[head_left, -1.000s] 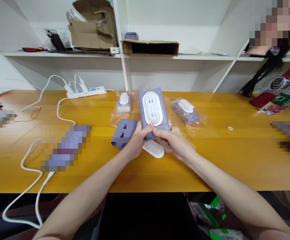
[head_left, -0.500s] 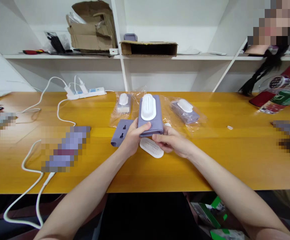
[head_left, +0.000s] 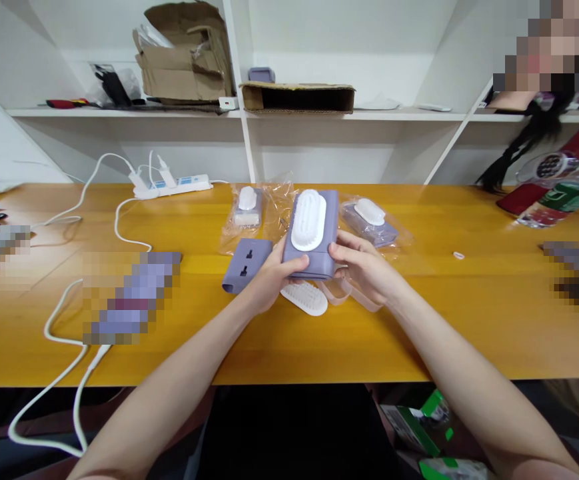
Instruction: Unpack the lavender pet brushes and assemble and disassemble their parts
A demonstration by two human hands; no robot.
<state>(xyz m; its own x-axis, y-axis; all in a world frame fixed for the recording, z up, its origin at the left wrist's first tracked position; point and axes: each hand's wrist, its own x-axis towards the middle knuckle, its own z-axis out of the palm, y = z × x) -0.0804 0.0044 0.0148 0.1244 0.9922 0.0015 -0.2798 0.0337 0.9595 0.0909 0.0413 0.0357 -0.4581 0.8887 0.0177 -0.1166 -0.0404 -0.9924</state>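
Between my hands, just above the table, is a grey-purple case point(head_left: 329, 233) with a white oval bristled piece point(head_left: 309, 220) on its top. My left hand point(head_left: 269, 277) grips the near left corner, thumb on top. At the right edge, my right hand point(head_left: 366, 267) pinches the case, its lower fingers partly hidden. A pale band-like shape point(head_left: 336, 291) below that hand is too unclear to name. Under the case lies a loose white oval bristled piece point(head_left: 310, 300), partly covered. To the left rests a grey-purple cover point(head_left: 256, 257) with two dark slots.
Behind stand two similar cases in clear plastic, a left one point(head_left: 247, 218) and a right one point(head_left: 376, 230). A charging phone point(head_left: 134, 297), cables and a power strip point(head_left: 186, 185) occupy the left. A bottle point(head_left: 562, 200) lies right, near another person. Shelves point(head_left: 399, 115) run along the back.
The case has shifted a little to the right and toward me. My right hand has moved from its near edge, below, to its right side.
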